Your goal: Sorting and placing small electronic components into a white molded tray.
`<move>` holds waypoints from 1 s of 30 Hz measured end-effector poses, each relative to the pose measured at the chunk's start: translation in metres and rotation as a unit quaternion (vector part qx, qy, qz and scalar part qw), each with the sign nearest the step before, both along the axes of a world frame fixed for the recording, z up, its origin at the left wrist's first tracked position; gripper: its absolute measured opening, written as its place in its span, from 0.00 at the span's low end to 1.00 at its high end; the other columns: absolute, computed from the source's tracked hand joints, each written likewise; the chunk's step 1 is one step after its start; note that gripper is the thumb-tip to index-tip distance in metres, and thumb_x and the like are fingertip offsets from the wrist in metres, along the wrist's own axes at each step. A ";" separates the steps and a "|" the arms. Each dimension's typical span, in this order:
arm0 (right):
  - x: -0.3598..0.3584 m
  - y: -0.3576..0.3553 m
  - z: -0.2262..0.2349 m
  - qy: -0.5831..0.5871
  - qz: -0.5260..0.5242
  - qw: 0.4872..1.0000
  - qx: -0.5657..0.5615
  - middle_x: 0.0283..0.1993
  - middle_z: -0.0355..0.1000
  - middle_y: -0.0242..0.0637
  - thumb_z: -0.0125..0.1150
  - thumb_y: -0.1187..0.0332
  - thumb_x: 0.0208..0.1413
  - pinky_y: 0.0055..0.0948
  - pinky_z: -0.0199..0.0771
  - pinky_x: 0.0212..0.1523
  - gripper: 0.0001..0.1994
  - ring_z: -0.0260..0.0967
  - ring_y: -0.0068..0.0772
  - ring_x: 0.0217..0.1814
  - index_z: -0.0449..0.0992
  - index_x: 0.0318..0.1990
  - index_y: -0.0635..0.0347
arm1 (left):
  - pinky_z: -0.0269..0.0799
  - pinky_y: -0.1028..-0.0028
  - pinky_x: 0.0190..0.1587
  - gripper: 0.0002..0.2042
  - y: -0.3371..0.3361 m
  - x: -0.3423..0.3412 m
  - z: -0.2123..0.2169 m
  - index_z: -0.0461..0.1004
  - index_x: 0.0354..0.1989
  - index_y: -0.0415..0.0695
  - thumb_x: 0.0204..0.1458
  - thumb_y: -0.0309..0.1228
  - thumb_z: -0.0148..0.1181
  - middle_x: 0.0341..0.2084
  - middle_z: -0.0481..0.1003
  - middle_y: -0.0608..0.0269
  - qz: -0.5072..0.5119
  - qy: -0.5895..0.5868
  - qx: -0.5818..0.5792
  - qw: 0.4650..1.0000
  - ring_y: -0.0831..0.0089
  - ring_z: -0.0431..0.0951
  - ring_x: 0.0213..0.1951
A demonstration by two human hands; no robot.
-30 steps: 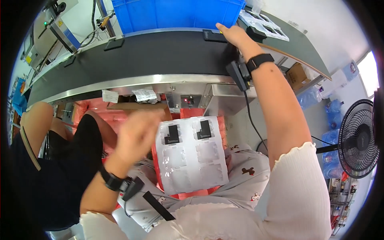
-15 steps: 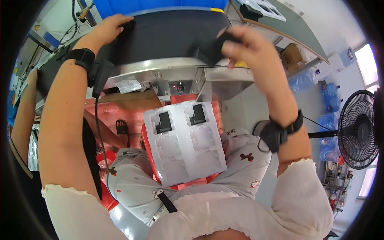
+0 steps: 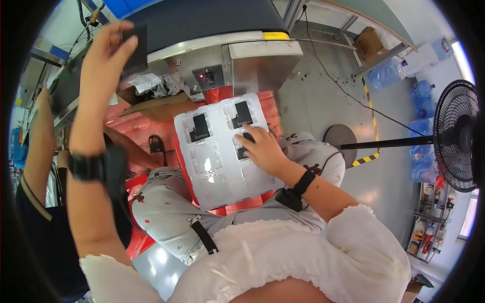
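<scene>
A white moulded plastic tray (image 3: 222,177) with several compartments lies in front of me, between my knees. Two flat black rectangular pieces sit in its far row, a left one (image 3: 199,127) and a right one (image 3: 242,113). In the right column, one row nearer, a third black piece (image 3: 243,153) shows partly from under the fingers of my right hand (image 3: 263,150), which grips it at the compartment. My left hand (image 3: 105,63) is raised at the conveyor's near edge, thumb and fingers closed on another flat black rectangular piece (image 3: 139,49).
A black conveyor belt (image 3: 212,22) with a metal frame runs across the far side. Below it stands an open cardboard box (image 3: 164,107) with crumpled packaging. A pedestal fan (image 3: 457,136) is at the right. Another person's arm (image 3: 40,146) shows at far left.
My right hand has come from the conveyor down to the tray, bringing a black piece to the right column. My left hand has moved nearer and left, now with a black piece plainly visible.
</scene>
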State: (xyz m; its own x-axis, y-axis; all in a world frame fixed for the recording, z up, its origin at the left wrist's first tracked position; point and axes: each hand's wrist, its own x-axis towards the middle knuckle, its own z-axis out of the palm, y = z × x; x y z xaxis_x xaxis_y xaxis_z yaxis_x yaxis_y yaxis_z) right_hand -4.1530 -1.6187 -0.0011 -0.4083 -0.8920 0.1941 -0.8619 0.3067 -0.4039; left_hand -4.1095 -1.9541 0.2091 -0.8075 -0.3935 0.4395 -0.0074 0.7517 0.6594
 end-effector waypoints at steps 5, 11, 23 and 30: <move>0.031 0.028 -0.036 0.002 0.075 0.992 0.097 0.58 0.60 0.41 0.59 0.65 0.48 0.45 0.56 0.57 0.23 0.56 0.40 0.62 0.66 0.53 0.58 | 0.58 0.85 0.32 0.13 0.100 0.065 -0.065 0.71 0.44 0.44 0.49 0.25 0.59 0.26 0.60 0.76 -0.011 -0.031 0.269 0.963 0.86 0.61 0.30; 0.015 0.033 -0.036 0.112 0.102 0.984 0.095 0.58 0.61 0.40 0.48 0.69 0.51 0.48 0.54 0.60 0.20 0.53 0.38 0.65 0.66 0.54 0.58 | 0.63 0.82 0.30 0.13 0.134 0.102 -0.190 0.70 0.45 0.46 0.49 0.25 0.59 0.25 0.68 0.72 0.030 -0.172 0.299 0.938 0.84 0.67 0.27; 0.010 0.002 -0.041 0.175 -0.028 0.972 0.154 0.54 0.61 0.59 0.52 0.69 0.48 0.43 0.67 0.45 0.24 0.62 0.49 0.55 0.63 0.55 0.66 | 0.63 0.61 0.54 0.26 0.166 0.128 -0.259 0.62 0.55 0.37 0.44 0.21 0.56 0.51 0.60 0.40 0.025 -0.184 0.026 0.982 0.45 0.64 0.51; -0.011 -0.015 -0.017 0.274 0.161 0.896 0.310 0.47 0.68 0.55 0.54 0.68 0.45 0.42 0.69 0.42 0.27 0.69 0.49 0.45 0.63 0.55 0.69 | 0.58 0.60 0.59 0.21 0.179 0.143 -0.263 0.66 0.51 0.37 0.46 0.25 0.55 0.57 0.56 0.38 -0.020 -0.214 -0.072 0.974 0.46 0.58 0.58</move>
